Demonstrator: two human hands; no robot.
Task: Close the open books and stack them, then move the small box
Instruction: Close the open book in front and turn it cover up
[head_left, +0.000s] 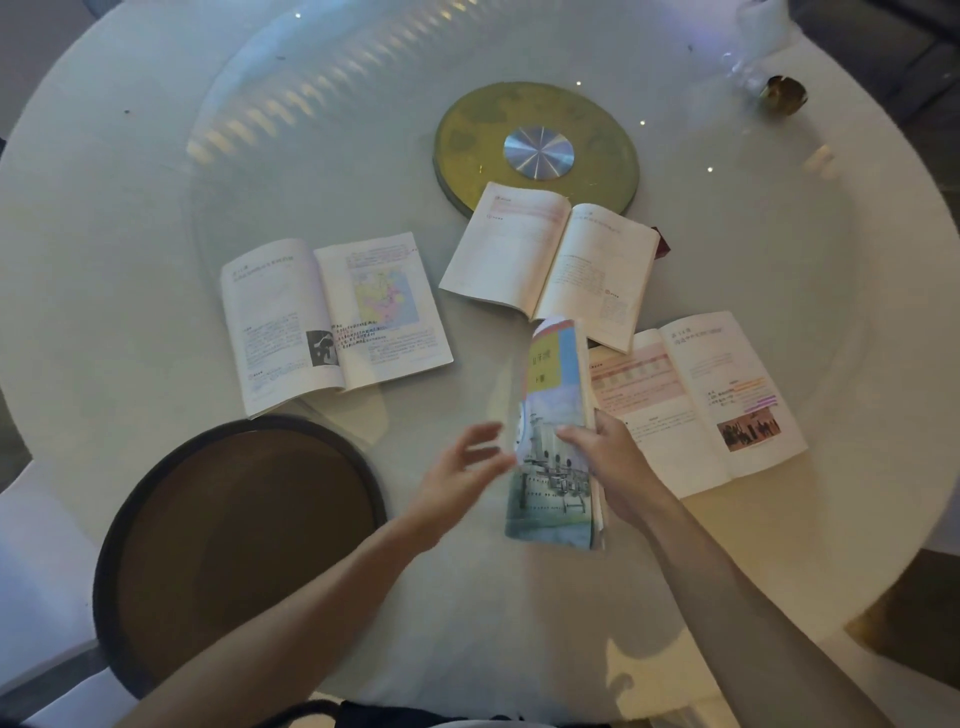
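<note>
Book (553, 436) (right hand (608, 457) gripping) above white table (130, 218).

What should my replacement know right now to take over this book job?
Right hand: fingers grip the closed ship-cover book, held on edge above the white round table.
Left hand: open, beside the cover, blurred, not gripping.
Still open, flat: map-page book left, plain-page book centre, pink-banded book right.
Dark red small box peeks from behind the centre book.
Done: one book closed. Left: close three, stack, move the box.
</note>
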